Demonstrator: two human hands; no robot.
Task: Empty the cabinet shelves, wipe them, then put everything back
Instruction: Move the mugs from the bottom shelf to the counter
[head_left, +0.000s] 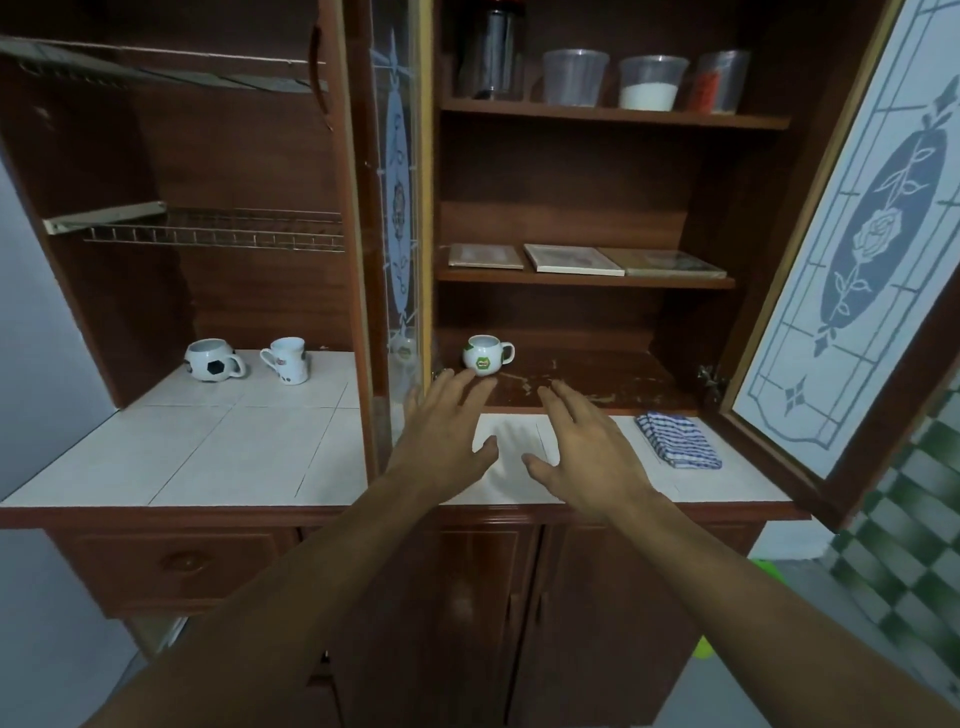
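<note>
Two grips spread, empty: left hand (447, 431) near mug (485, 354), right hand (587, 452) beside; jar (493, 52) top cut off.

A dark red-brown wooden cabinet (249, 156) is filling most of the view, standing beside a plain grey-blue wall (31, 312) that is showing at the left. Its white tiled counter (182, 452) is running across the middle, with a drawer (176, 564) and closed lower doors (571, 597) sitting beneath. An upper door (857, 260) with frosted glass and a rose pattern is hanging open at the right. Green-and-white checked tiles (909, 545) are showing beyond it, near a grey floor (717, 701). Dim, cool light is falling evenly.
</note>
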